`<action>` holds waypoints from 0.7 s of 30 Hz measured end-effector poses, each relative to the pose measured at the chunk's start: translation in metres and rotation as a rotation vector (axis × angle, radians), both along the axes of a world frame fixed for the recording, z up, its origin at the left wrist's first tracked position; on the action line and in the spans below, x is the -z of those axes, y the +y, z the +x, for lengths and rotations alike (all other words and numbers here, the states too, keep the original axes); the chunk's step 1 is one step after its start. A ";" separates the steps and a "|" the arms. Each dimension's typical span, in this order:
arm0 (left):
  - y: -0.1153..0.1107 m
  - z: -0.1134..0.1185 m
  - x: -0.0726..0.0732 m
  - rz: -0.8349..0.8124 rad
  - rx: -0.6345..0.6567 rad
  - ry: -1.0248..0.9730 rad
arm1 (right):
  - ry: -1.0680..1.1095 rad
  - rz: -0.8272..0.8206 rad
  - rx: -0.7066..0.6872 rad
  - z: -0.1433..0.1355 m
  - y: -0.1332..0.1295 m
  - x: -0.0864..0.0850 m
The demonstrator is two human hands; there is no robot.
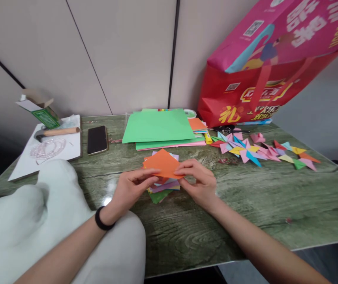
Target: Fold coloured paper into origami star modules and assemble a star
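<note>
The left hand (132,190) and right hand (199,182) pinch an orange sheet of paper (163,162) by its lower corners, fingers closed narrowly on it, just above a fanned stack of coloured papers (159,196) on the green, marble-patterned counter (254,213). Behind the stack lie larger green sheets (158,126) (no writing legible on them). To the right, folded paper pieces (243,146) in pink, blue, yellow, red and green are scattered before a red gift bag (219,92), which carries a QR code, a gold "礼" and, lower right, "欢乐". Above it tilts a magenta package (231,51) with another QR code, large white characters and yellow lettering (it seems to read "Cool!"). At left are a smartphone (97,140), a wooden-handled hammer (64,131), a beaded strand (48,149) and an open green-and-white box (45,117), its print too small to read.
</note>
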State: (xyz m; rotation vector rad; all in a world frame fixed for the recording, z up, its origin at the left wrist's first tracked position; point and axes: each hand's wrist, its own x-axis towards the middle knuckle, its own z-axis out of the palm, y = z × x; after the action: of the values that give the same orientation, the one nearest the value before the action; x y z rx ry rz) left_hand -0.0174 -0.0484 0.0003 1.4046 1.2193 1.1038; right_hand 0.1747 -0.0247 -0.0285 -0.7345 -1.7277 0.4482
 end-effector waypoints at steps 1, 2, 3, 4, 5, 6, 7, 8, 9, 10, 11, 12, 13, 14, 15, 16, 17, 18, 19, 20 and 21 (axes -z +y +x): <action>0.000 -0.001 0.000 0.018 0.001 0.019 | -0.011 0.043 0.004 0.000 -0.001 0.000; 0.000 -0.001 0.001 0.038 -0.002 0.034 | -0.023 0.081 0.009 0.000 -0.001 0.000; 0.000 -0.002 0.001 0.055 -0.006 0.045 | -0.037 0.112 0.015 0.000 -0.001 0.000; 0.000 -0.002 0.001 0.070 -0.013 0.050 | -0.050 0.137 0.022 0.000 -0.002 0.000; 0.000 -0.002 0.000 0.090 -0.024 0.052 | -0.065 0.157 0.028 0.000 -0.002 0.000; -0.001 -0.002 0.000 0.114 -0.038 0.056 | -0.082 0.172 0.032 -0.001 -0.002 0.000; -0.002 -0.002 -0.001 0.142 -0.054 0.066 | -0.099 0.185 0.035 -0.002 -0.003 0.000; -0.002 -0.002 -0.001 0.176 -0.071 0.081 | -0.114 0.195 0.038 -0.002 -0.003 0.000; -0.003 -0.001 -0.002 0.214 -0.087 0.100 | -0.125 0.202 0.041 -0.003 -0.003 0.000; -0.003 -0.001 -0.002 0.251 -0.097 0.123 | -0.130 0.204 0.043 -0.004 -0.004 0.001; -0.003 -0.001 -0.002 0.281 -0.101 0.148 | -0.131 0.203 0.045 -0.004 -0.004 0.001; -0.003 -0.001 -0.002 0.306 -0.097 0.170 | -0.129 0.200 0.046 -0.004 -0.003 0.002; -0.003 -0.002 -0.002 0.323 -0.092 0.190 | -0.126 0.198 0.044 -0.004 -0.003 0.002; -0.003 -0.002 -0.001 0.332 -0.087 0.206 | -0.125 0.194 0.042 -0.004 -0.003 0.003; -0.002 -0.002 -0.001 0.332 -0.087 0.219 | -0.124 0.194 0.040 -0.004 -0.002 0.003; -0.002 -0.002 0.000 0.325 -0.090 0.226 | -0.126 0.195 0.039 -0.003 -0.001 0.003; -0.002 -0.003 0.000 0.313 -0.094 0.229 | -0.131 0.198 0.037 -0.003 -0.001 0.003; -0.002 -0.003 0.001 0.301 -0.095 0.229 | -0.136 0.204 0.039 -0.002 0.000 0.003; -0.001 -0.003 0.001 0.289 -0.093 0.227 | -0.144 0.215 0.041 -0.002 0.001 0.003; -0.001 -0.003 0.002 0.282 -0.089 0.224 | -0.151 0.226 0.045 -0.002 0.001 0.003; -0.001 -0.003 0.002 0.278 -0.081 0.223 | -0.152 0.238 0.046 -0.002 0.001 0.003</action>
State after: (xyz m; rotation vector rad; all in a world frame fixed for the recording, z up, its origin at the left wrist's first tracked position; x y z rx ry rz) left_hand -0.0199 -0.0493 -0.0017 1.7395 1.3268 1.2342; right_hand 0.1726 -0.0235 -0.0313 -0.6481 -1.8635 0.1536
